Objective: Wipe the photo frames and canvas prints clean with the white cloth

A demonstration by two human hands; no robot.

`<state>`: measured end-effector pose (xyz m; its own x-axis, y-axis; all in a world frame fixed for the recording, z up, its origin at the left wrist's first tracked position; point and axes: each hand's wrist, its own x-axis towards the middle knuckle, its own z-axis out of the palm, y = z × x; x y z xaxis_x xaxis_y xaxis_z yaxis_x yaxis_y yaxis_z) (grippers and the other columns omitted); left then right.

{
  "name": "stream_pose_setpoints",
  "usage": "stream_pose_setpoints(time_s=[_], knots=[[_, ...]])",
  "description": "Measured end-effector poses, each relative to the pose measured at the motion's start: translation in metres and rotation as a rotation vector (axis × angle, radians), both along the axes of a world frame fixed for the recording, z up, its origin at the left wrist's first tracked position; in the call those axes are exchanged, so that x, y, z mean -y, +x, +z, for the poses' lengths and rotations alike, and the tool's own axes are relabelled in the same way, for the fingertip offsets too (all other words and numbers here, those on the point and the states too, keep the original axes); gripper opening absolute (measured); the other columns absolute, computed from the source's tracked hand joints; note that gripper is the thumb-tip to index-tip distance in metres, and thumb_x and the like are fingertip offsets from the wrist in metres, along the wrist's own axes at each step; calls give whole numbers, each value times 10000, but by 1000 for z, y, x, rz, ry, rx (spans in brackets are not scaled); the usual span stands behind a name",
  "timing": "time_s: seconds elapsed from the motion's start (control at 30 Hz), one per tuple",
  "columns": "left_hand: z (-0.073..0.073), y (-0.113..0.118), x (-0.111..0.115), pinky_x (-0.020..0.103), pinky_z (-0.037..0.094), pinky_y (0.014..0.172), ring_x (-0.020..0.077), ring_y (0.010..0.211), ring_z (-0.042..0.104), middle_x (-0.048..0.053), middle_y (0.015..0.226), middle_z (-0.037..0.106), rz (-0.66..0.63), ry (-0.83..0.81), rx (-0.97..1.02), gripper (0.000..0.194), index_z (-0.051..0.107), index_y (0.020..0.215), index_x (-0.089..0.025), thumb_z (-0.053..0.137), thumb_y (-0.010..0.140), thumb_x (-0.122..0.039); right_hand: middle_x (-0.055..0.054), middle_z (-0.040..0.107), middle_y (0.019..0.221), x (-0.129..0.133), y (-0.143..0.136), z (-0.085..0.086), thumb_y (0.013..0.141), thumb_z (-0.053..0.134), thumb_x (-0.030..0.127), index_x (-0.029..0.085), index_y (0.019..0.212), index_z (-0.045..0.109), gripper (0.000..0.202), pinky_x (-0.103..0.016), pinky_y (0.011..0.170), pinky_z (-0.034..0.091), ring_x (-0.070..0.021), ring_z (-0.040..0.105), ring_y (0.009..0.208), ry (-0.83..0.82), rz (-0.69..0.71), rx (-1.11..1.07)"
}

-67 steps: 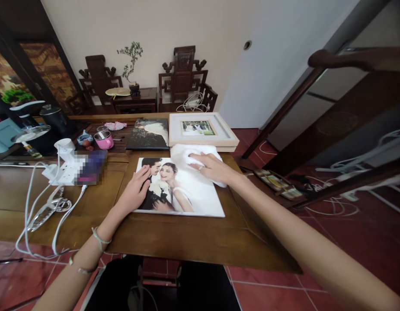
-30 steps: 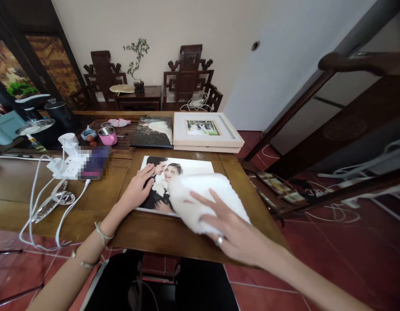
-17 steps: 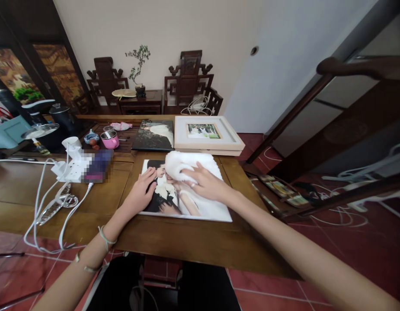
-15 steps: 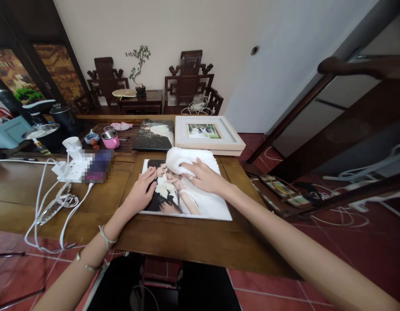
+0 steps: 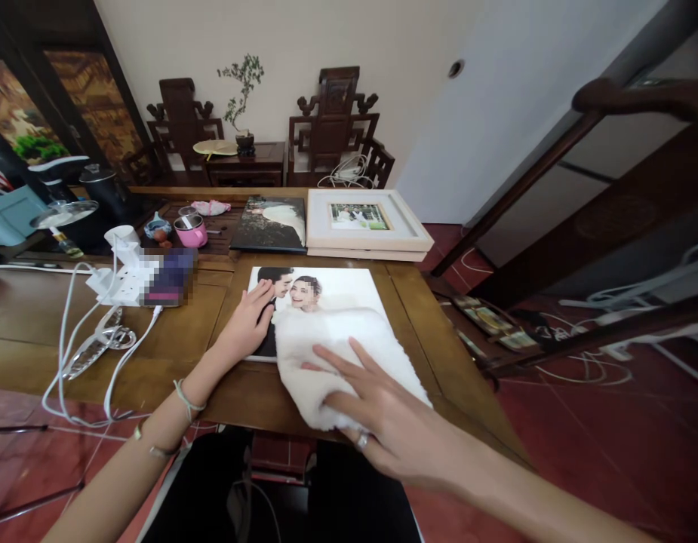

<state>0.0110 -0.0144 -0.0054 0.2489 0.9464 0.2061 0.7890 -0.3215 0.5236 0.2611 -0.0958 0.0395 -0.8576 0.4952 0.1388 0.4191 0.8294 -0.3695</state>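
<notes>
A glossy photo panel [image 5: 349,286] showing a couple lies flat on the wooden table. My left hand [image 5: 247,323] rests on its left edge, fingers stretched out and holding nothing. Over the lower right part of the panel spreads a fluffy white cloth [image 5: 337,339], which hangs past the near edge of the panel. My right hand [image 5: 376,411] presses on this cloth, its fingers spread on top and the lower ones partly tucked into a fold.
Behind the panel lie a dark photo panel [image 5: 272,224] and a pale wooden frame [image 5: 402,243]. Left are a pink cup [image 5: 191,231], a power strip [image 5: 127,283] with white cables, a clear hair clip [image 5: 96,347] and a black pot [image 5: 99,188].
My right hand has pulled the white cloth down towards me, uncovering the upper part of the panel. My left hand stays on the left edge. The view has shifted slightly.
</notes>
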Motion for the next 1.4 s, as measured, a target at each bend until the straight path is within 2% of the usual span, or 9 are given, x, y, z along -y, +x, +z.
stream_pose_setpoints(time_s=[0.1,0.43,0.53,0.7,0.83,0.93,1.07,1.27,1.4], knots=[[1,-1,0,478,155,1176,229,1432,270,158,1506,366,-15,-11,-3,510,428,1400,-65,322,946,-272,-149,527,1375,-19,-1,0,752,433,53,185,1056,595,369,-626,1123,170,-280,261,1411,18,-18,8],[3,-2,0,495,156,1172,223,1434,266,126,1512,366,-22,-5,17,493,443,1402,-143,334,947,-299,-130,620,1227,-142,-26,-3,823,356,92,174,1154,539,387,-604,1009,305,-319,556,1138,122,-248,-24],[3,-2,0,494,161,1172,219,1431,273,118,1513,365,-14,1,26,487,445,1402,-156,340,948,-297,-132,597,1265,-132,-25,-5,823,365,98,180,1136,551,373,-629,1036,258,-325,493,1230,116,-235,-24],[0,-2,-1,483,169,1173,216,1428,282,112,1507,378,-12,9,28,481,449,1398,-160,343,947,-289,-140,601,1262,-60,-14,-6,787,395,74,190,1101,573,378,-671,1083,178,-314,254,1409,74,-160,-8],[-2,-3,-1,477,154,1178,221,1434,267,132,1512,366,-8,-3,27,486,446,1395,-121,335,946,-273,-120,479,1430,-5,-2,-3,745,431,54,208,1032,602,368,-683,1101,144,-316,202,1424,15,-57,-17],[-2,-3,-1,494,161,1172,225,1433,270,126,1512,368,-16,3,25,480,444,1397,-146,332,946,-267,-107,458,1451,7,5,-2,714,455,38,212,955,618,339,-642,1129,128,-295,202,1425,1,1,4],[-1,-2,0,520,162,1163,232,1437,258,128,1514,364,-21,-3,14,481,436,1401,-158,322,945,-261,-144,544,1365,-18,8,-4,748,439,45,200,1002,608,342,-593,1139,170,-258,266,1409,41,-32,-22],[2,-2,1,515,141,1168,220,1443,239,118,1525,346,-33,-20,6,489,411,1415,-164,313,946,-261,-117,621,1243,-93,-14,1,865,366,126,210,1062,585,306,-650,1070,252,-316,384,1345,74,-115,2],[3,-1,1,488,129,1177,214,1448,226,123,1528,340,-37,-36,-1,501,402,1419,-126,301,945,-254,-127,642,1196,-132,-35,1,820,382,113,185,1101,574,347,-644,1027,282,-337,493,1239,93,-220,4]])
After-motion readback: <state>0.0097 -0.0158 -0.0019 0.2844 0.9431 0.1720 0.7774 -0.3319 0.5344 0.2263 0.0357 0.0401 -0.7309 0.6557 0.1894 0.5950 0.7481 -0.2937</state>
